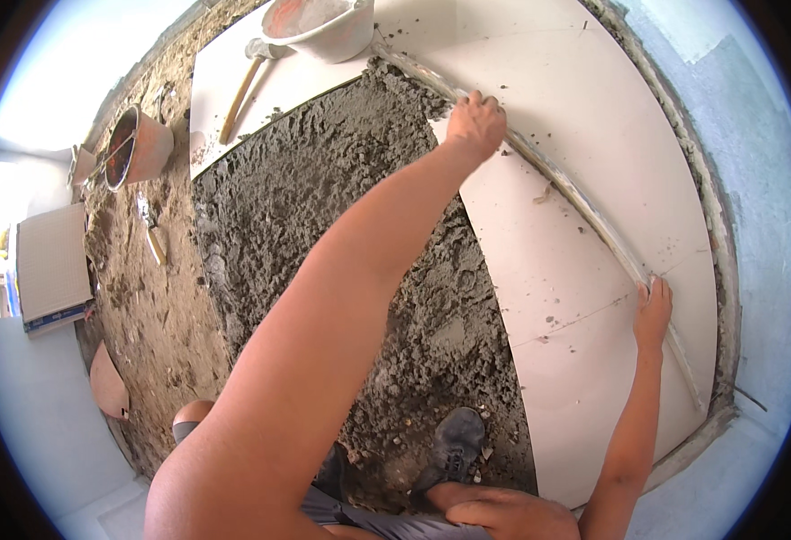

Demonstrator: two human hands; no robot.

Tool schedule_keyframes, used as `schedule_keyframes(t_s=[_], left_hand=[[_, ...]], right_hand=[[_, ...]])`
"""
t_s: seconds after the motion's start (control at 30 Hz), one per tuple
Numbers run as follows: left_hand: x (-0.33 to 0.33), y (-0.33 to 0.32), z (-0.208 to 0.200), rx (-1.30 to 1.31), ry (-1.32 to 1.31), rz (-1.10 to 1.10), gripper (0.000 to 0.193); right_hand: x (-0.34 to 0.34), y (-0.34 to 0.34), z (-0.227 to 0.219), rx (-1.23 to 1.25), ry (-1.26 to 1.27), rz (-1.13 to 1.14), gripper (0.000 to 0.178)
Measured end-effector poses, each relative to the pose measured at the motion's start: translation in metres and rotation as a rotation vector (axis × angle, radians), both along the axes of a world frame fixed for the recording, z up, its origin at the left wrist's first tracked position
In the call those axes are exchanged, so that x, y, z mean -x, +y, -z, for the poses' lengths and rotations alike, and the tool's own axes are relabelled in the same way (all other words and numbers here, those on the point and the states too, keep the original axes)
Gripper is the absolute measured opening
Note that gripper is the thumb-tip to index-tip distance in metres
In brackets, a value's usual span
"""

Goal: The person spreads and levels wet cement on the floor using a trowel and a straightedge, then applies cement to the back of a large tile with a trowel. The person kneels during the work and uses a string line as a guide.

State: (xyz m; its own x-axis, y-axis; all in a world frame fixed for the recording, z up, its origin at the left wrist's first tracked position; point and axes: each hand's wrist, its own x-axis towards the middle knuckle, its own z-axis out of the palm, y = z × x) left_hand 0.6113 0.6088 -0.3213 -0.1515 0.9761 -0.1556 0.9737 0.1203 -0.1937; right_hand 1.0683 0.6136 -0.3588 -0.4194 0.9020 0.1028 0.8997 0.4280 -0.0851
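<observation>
A long, mortar-smeared straightedge [580, 200] lies diagonally over the pale floor tiles [539, 270]. Its far end reaches the edge of the wet grey mortar bed [323, 180]. My left hand [476, 121] is closed round the bar toward that far end. Nearer to me on the right, my right hand [654, 306] grips the same bar, fingers over its top. The mortar spreads lumpy and rough between the tiles, partly hidden under my left arm. Crumbs of mortar dot the tiles.
A mallet [244, 90] with a wooden handle and a whitish bucket [328, 40] rest on the far tiles. On the bare soil at left are another bucket [154, 148], a trowel [154, 238] and a broken tile piece [107, 382]. A cardboard box [53, 261] leans behind; blue-white walls [764, 180] border the right.
</observation>
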Motion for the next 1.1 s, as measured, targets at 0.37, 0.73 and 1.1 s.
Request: schedule_keyframes(t_s=[0.37, 0.73, 1.1], left_hand=[[0.020, -0.092, 0.000, -0.017, -0.072, 0.116, 0.016], [0.026, -0.187, 0.003, -0.248, -0.047, 0.177, 0.016], [0.092, -0.081, 0.013, -0.132, -0.055, -0.066, 0.025]], right_hand=[[0.013, -0.017, -0.028, 0.177, 0.051, -0.101, 0.025], [0.013, -0.053, -0.023, 0.140, 0.024, -0.200, 0.025], [0.081, -0.011, -0.002, -0.007, 0.022, -0.178, 0.023]])
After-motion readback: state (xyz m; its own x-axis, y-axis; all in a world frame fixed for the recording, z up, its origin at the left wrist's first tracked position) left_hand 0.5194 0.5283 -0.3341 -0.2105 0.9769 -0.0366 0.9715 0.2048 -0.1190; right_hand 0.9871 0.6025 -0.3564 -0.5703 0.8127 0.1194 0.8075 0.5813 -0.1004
